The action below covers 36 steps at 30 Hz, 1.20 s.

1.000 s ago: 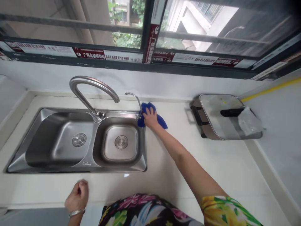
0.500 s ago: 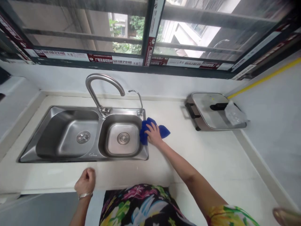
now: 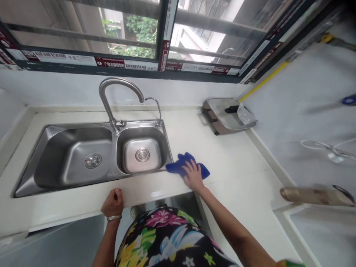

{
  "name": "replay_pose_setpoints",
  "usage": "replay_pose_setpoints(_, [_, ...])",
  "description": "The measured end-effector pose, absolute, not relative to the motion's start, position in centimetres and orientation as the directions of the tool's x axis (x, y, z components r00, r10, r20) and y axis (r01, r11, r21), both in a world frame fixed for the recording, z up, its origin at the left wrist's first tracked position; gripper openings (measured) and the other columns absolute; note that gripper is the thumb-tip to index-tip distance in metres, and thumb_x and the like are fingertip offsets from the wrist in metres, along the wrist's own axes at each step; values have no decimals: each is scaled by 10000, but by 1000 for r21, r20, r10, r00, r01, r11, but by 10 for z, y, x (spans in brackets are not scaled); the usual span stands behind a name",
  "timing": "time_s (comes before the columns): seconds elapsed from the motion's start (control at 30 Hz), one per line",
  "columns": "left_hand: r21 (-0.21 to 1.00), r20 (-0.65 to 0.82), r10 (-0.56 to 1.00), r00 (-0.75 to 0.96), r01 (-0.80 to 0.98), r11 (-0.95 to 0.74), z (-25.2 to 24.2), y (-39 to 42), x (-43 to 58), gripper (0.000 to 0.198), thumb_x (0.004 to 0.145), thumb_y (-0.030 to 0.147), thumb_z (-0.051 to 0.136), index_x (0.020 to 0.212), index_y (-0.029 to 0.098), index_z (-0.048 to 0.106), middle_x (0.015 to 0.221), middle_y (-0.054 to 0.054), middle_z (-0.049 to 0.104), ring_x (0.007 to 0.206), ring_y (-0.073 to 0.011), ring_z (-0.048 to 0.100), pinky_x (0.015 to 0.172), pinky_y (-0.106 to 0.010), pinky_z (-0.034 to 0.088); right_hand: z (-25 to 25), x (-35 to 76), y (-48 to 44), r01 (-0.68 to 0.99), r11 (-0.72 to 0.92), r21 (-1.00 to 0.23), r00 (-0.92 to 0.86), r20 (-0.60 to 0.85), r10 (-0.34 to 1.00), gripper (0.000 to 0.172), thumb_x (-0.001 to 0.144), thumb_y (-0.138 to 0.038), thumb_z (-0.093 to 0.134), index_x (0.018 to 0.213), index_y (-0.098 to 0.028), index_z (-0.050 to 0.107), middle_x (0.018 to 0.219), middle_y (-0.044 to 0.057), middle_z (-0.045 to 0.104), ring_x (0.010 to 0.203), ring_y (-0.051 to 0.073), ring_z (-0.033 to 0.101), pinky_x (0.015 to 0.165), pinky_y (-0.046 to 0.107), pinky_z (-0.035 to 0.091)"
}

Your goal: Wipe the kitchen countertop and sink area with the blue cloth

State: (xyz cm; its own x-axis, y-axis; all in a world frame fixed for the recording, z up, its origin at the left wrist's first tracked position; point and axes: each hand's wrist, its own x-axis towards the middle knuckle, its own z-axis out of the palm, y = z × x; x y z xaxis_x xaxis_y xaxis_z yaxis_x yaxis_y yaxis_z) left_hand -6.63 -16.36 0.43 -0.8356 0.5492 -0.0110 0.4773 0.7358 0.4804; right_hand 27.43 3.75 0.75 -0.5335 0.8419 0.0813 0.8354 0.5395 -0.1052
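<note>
blue cloth [image 3: 187, 167] partly under right hand [image 3: 192, 175]; tan object [image 3: 314, 195] blurred; right elbow cut off

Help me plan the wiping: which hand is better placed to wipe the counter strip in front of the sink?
Right, probably. The right hand already presses the blue cloth flat beside the sink, while the left hand grips the counter edge, empty.

Bright daylight thru far window [image 3: 167, 37]; glare on sink [image 3: 91, 155] steel; right edge motion-blurred, wide-angle warp at edges.
</note>
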Motion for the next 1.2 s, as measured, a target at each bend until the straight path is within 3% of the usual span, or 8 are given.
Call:
replay_pose_setpoints(0.1, [518, -9, 591, -806, 503, 693, 5, -167, -68, 419, 916, 434, 367, 943, 211, 720, 804, -61, 706, 665, -153, 537, 597, -264, 276, 9, 268, 26, 885, 455, -101, -448, 88, 890, 547, 759, -234, 504, 1303, -263, 556, 1532, 62, 427, 1475, 314, 212, 1141, 579, 191])
replay_pose_setpoints(0.2, [638, -54, 632, -773, 460, 617, 8, -174, -71, 409, 901, 442, 381, 915, 196, 707, 711, -37, 677, 644, -147, 561, 619, -258, 344, 10, 244, 9, 924, 365, -116, -355, 96, 930, 530, 758, -279, 518, 1284, -246, 566, 1528, 80, 426, 1461, 334, 219, 1120, 562, 215])
replay_pose_setpoints(0.4, [915, -143, 608, -781, 129, 382, 11, -203, -81, 415, 900, 513, 376, 853, 182, 622, 566, 35, 520, 506, -114, 500, 549, -248, 437, 15, 171, -44, 872, 443, -209, -445, 36, 895, 540, 746, -324, 553, 1280, -239, 557, 1539, 86, 407, 1462, 346, 193, 1128, 563, 176])
replay_pose_setpoints(0.6, [947, -169, 443, -881, -20, 321, 17, -231, -94, 402, 901, 518, 385, 863, 183, 603, 595, 46, 487, 492, -108, 473, 491, -256, 428, 26, 82, -96, 627, 708, -325, -758, -46, 650, 635, 765, -394, 581, 1371, -232, 487, 1591, 113, 314, 1471, 404, 123, 1101, 668, 151])
replay_pose_setpoints(0.73, [961, -134, 481, -867, 6, 278, 32, -230, -95, 361, 901, 489, 423, 837, 187, 611, 582, 42, 499, 487, -107, 472, 484, -255, 421, 27, 40, -117, 388, 868, -310, -911, 13, 412, 601, 850, -447, 540, 1405, -231, 460, 1600, 115, 296, 1472, 412, 120, 1067, 694, 220])
replay_pose_setpoints(0.9, [944, -174, 548, -818, 21, 330, 43, -211, -84, 368, 899, 496, 385, 847, 191, 584, 581, 40, 494, 489, -112, 469, 481, -260, 432, 22, 48, -107, 270, 926, -263, -950, 81, 300, 472, 916, -453, 489, 1341, -250, 533, 1567, 62, 379, 1483, 333, 151, 1101, 615, 248])
replay_pose_setpoints(1.0, [935, -207, 563, -800, 8, 355, 41, -198, -77, 381, 890, 512, 381, 844, 191, 580, 579, 42, 489, 482, -114, 464, 472, -265, 434, 17, 79, -90, 339, 900, -273, -923, 89, 375, 448, 914, -447, 493, 1313, -254, 554, 1556, 44, 400, 1493, 309, 140, 1139, 602, 182])
replay_pose_setpoints(1.2, [942, -198, 638, -744, 35, 334, 29, -179, -79, 373, 889, 503, 425, 850, 187, 619, 605, 41, 504, 499, -112, 486, 488, -261, 443, 8, 162, -47, 682, 666, -302, -682, 65, 728, 476, 854, -411, 564, 1305, -258, 553, 1554, 60, 401, 1498, 312, 135, 1160, 588, 117])
